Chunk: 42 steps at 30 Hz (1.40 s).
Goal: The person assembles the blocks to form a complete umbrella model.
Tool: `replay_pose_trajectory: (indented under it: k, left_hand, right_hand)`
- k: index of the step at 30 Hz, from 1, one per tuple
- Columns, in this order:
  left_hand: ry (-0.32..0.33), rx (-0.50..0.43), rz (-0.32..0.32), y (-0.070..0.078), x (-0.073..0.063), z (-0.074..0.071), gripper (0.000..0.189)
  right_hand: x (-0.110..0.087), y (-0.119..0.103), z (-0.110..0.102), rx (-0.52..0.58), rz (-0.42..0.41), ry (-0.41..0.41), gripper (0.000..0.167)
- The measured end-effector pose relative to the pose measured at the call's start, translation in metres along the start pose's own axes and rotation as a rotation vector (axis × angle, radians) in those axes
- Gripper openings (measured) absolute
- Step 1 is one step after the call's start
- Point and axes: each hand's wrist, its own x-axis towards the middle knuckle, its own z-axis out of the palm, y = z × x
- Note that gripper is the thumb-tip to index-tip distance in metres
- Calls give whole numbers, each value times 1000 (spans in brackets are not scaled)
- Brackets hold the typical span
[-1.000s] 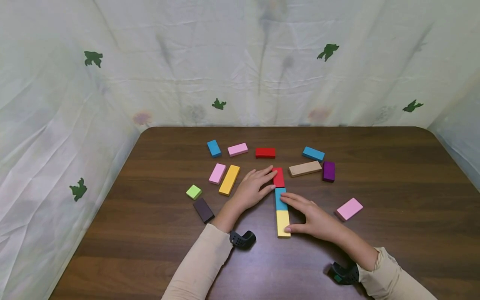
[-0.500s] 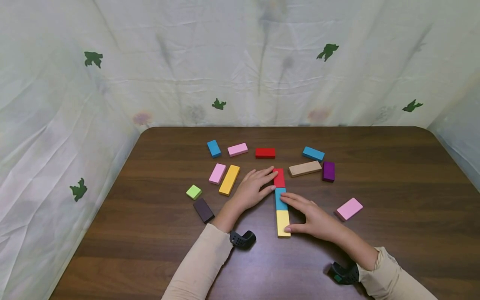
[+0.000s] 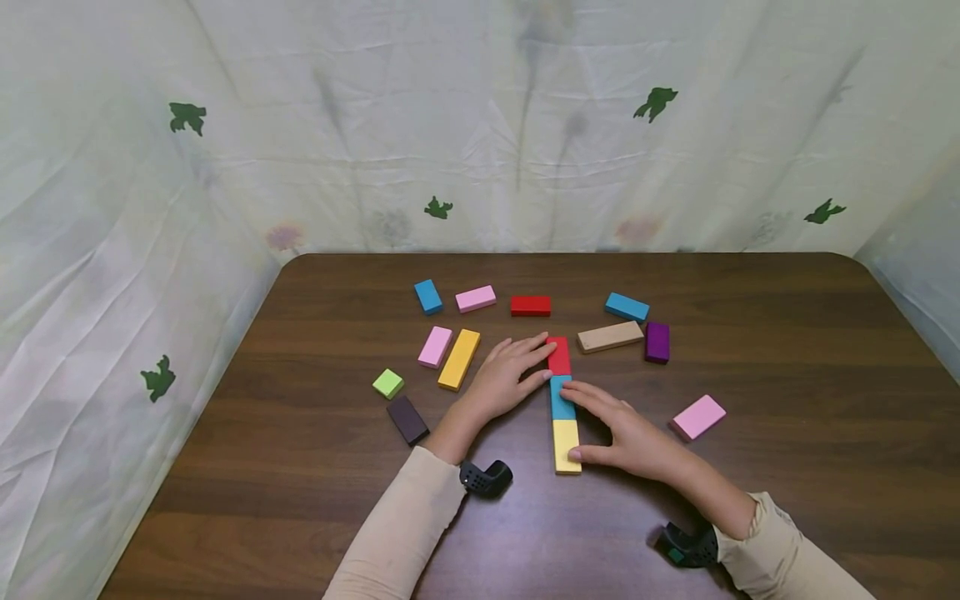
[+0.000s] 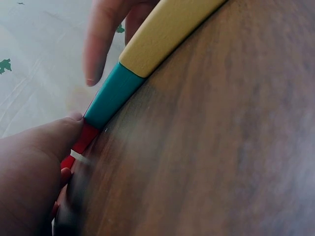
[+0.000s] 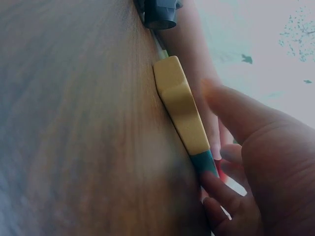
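A red block (image 3: 559,357), a blue block (image 3: 562,398) and a pale yellow block (image 3: 566,447) lie end to end in a row on the table. My left hand (image 3: 506,379) rests at the row's left side, fingertips touching the red block and thumb close to where red meets blue. From the right, my right hand (image 3: 630,433) reaches over with its index finger at the blue block and its thumb by the yellow block's edge. Fingers of both hands are extended. In the left wrist view the yellow block (image 4: 167,37) and blue block (image 4: 114,93) abut.
Loose blocks lie around the row: an orange-yellow block (image 3: 459,360), a dark block (image 3: 408,420) and a green block (image 3: 387,383) at left. Farther back are a red block (image 3: 530,306) and a tan block (image 3: 611,337); purple (image 3: 657,343) and pink blocks (image 3: 699,417) lie right.
The red block at the row's far end has shifted very slightly right and toward the blue block, under my left fingertips. Both hands otherwise stay in place.
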Motion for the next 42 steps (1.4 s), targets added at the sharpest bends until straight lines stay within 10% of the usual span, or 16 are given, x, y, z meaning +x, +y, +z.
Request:
replay_pose_trajectory:
  k: [42]
  left_hand:
    - [19, -47, -17, 1, -1, 0, 48]
  right_hand:
    - [21, 4, -9, -74, 29, 7, 84]
